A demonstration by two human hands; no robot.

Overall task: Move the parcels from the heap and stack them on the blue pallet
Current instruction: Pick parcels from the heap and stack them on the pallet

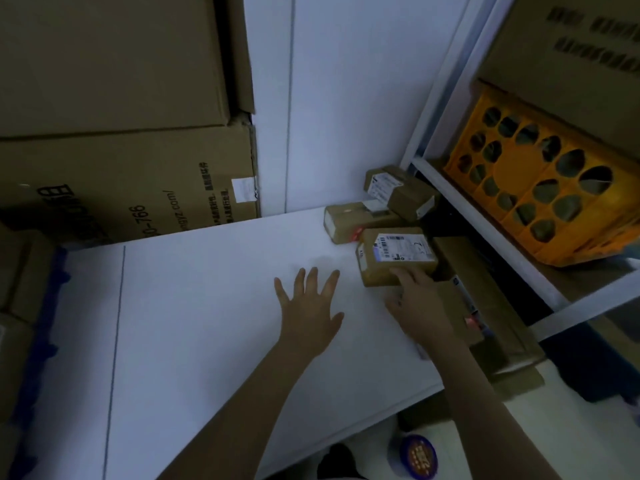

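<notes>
While the left hand (310, 306) hovers spread and empty, the nearer right hand (417, 301) touches, fingers straight, the parcel (398, 258) at twelve o'clock, its long axis nine to three.

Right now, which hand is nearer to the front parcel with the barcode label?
Right. The right hand touches the near edge of the front parcel; the left hand is spread open above the white surface, to its left, not touching it.
</notes>
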